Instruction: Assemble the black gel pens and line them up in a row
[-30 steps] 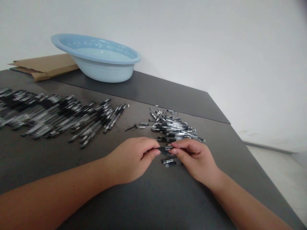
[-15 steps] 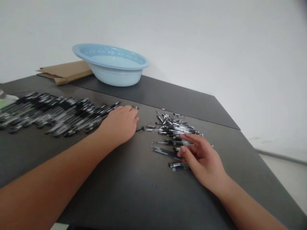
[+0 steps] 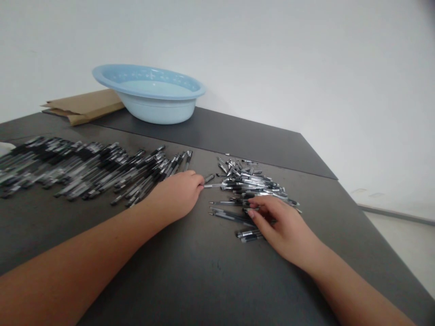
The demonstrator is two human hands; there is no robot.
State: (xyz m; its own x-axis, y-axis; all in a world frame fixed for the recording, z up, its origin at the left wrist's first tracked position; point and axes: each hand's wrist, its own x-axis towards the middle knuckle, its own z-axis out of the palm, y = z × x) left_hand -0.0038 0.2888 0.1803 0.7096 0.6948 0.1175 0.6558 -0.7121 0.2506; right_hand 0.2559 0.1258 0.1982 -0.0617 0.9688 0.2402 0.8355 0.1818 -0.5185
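My left hand (image 3: 178, 192) is closed, its thumb and fingertips pinching the left end of a thin clear pen (image 3: 213, 185) that points at the heap on the right. Over the near side of that heap of pen parts (image 3: 254, 183) is my right hand (image 3: 283, 222), curled with thumb and index finger close together on a pen; its fingers hide most of that pen. Loose clear pens (image 3: 229, 216) lie just left of the right fingertips. A long row of assembled-looking black and clear pens (image 3: 91, 170) lies slanted beside my left hand, partly behind it.
A light blue basin (image 3: 159, 106) stands at the back of the dark grey table (image 3: 210, 276), against a white wall. Left of it lies a flat brown paper bag (image 3: 84, 104). Small silver tips (image 3: 234, 168) are scattered at the heap's far edge. The table's right edge slopes away toward the floor.
My left hand has moved from the right end of the pen row toward me and right, onto the thin pen's end. My right thumb and index finger have drawn together, slightly lower and left.
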